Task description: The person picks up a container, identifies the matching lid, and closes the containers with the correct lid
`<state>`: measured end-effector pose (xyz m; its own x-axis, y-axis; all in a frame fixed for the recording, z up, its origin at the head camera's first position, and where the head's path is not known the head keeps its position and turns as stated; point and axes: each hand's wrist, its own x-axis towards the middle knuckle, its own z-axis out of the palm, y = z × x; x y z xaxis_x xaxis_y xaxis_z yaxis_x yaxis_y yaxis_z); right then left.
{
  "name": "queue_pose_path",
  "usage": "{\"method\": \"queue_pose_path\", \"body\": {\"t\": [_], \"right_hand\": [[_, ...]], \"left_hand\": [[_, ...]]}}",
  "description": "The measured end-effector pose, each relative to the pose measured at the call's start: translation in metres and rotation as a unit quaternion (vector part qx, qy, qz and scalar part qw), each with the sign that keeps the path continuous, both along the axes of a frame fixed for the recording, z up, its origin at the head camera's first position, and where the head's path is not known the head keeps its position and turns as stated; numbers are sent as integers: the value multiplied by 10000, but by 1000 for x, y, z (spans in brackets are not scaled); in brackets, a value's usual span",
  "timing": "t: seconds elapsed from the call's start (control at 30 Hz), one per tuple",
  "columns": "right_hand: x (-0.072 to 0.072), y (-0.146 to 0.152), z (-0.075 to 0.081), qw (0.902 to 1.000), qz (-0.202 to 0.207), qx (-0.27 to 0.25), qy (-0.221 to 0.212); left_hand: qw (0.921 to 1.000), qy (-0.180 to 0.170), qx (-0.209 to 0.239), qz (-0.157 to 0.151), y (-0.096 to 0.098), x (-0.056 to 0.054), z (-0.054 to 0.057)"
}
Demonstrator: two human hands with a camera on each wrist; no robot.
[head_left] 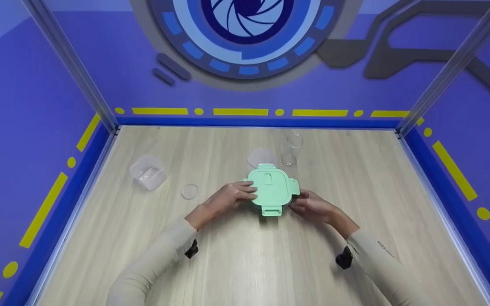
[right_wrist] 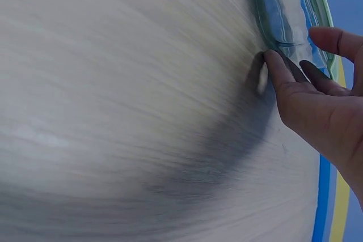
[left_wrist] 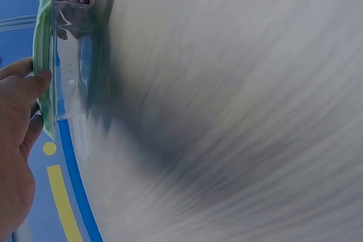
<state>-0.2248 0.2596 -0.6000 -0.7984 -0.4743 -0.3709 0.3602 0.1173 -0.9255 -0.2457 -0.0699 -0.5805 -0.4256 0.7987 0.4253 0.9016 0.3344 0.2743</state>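
A square food container with a mint-green clip lid and a clear glass base sits between both hands at mid-table. Its side flaps stick out from the lid. My left hand grips the lid's left edge, with fingertips over the top in the head view. On the opposite side, my right hand holds the glass base low down near its corner. In the right wrist view, the fingers reach under the base and the thumb lies along its side, close to the lid.
Behind the container lie a translucent round lid and a clear glass jar. To the left are a clear plastic tub and a small clear disc. Blue-purple panels wall the wooden table at back and sides.
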Motion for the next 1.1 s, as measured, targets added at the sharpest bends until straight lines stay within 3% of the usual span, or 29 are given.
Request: {"method": "queue_pose_path", "body": {"t": [0.23,0.37,0.47,0.53,0.67,0.73,0.83,1.1], "right_hand": [[-2,0,-1,9992,-135,-262,-270],[-3,1,0,9995,-179,-156,-227],[-3,2,1,9996,-166,-153,-165],[-4,3,2,9994,-211,-212,-183],[-5,4,3,9956,-359,-711,-490],[-5,4,4,9925,-430,-922,-672],[-5,2,4,9897,-501,-1037,-849],[-4,-4,4,9948,-339,-580,-762]], "left_hand": [[9984,-283,-360,342,5,2,6],[9969,-376,-245,646,13,1,10],[9935,-580,-500,840,22,-2,14],[9867,-914,-886,1008,29,-4,17],[9620,-1733,-1653,1314,43,-9,20],[9521,-1963,-1878,1405,49,-11,18],[9467,-1995,-2055,1471,53,-12,14],[9437,-1652,-2498,1404,50,-11,9]]}}
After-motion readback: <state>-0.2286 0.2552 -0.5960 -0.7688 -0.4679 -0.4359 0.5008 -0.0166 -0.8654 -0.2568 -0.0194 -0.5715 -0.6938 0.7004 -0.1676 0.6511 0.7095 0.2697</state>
